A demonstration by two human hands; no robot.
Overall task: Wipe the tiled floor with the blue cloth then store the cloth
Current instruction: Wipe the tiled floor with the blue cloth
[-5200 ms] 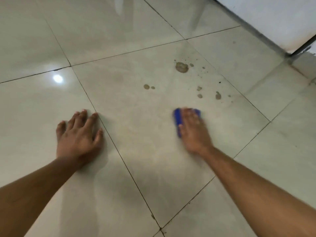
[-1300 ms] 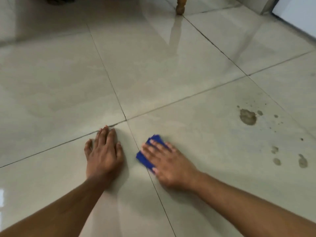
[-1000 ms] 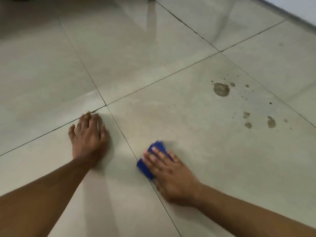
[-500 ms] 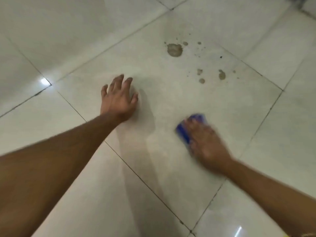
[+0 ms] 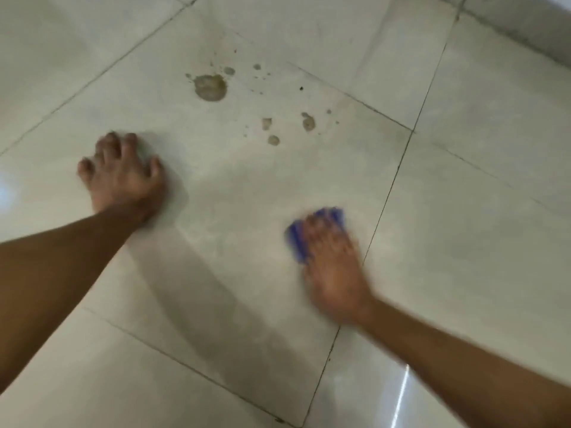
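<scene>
Right hand (image 5: 332, 267), fingers straight, is pressing blue cloth (image 5: 296, 239) flat; left hand (image 5: 123, 174) is bracing splayed, empty, on tiled floor (image 5: 216, 211). Best: even pressure, sweeping toward brown stains (image 5: 210, 87).

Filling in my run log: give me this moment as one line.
stage: wiping | right hand: presses blue cloth on tiled floor, blurred | left hand: braced on floor | brown stains: unwiped, beyond cloth

Left hand (image 5: 123, 180) on floor (image 5: 463, 180); right hand (image 5: 333, 267) on cloth (image 5: 296, 239); stains (image 5: 210, 87) beyond, between them.
</scene>
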